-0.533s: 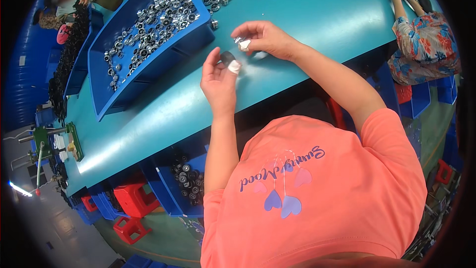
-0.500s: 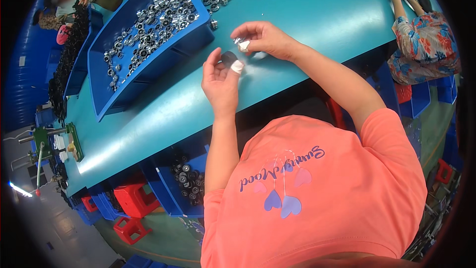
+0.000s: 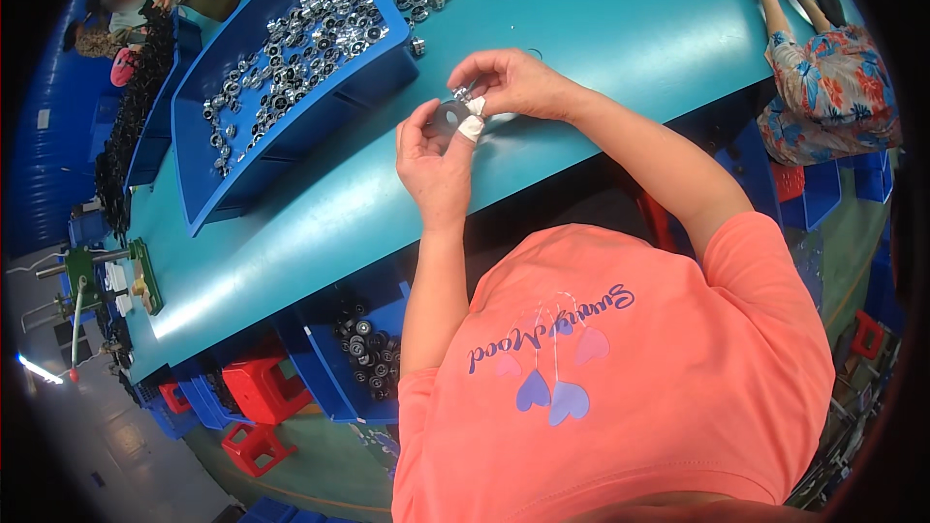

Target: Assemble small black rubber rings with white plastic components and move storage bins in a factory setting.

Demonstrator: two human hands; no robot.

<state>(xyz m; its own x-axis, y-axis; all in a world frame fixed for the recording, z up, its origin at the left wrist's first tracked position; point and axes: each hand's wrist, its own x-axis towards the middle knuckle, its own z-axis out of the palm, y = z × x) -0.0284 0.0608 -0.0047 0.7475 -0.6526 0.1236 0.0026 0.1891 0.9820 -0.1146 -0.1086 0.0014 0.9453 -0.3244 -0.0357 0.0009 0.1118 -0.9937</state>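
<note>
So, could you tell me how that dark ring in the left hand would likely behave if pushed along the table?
The dark ring looks round and flat, so on edge it would probably roll. It seems stiff, keeping its shape in the left hand.

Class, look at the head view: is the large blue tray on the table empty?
No. The blue tray holds many small silvery metal rings, left of the left hand gripping a dark ring.
</note>
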